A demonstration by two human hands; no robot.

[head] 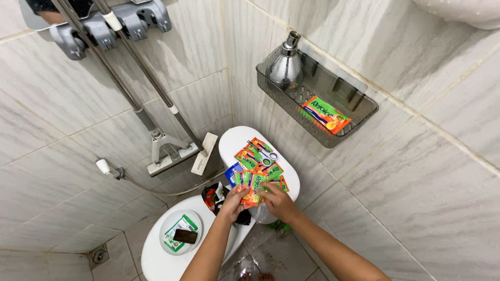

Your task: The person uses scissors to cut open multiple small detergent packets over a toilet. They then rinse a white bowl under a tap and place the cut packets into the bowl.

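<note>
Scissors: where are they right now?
In the head view, the scissors lie on the white toilet tank lid, among the sachets, just beyond both hands.

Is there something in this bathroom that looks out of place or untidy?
Yes. Many sachets lie scattered over the toilet tank lid with scissors among them, where both hands work. Another sachet lies alone in the wall basket.

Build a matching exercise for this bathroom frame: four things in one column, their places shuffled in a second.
Things:
1 scissors
2 metal shower head
3 white bowl
4 mops

Places:
A on the closed toilet lid
B on the toilet tank, among sachets
C clipped to the wall holder
D in the wall basket

Pairs: 1-B, 2-D, 3-A, 4-C
</note>
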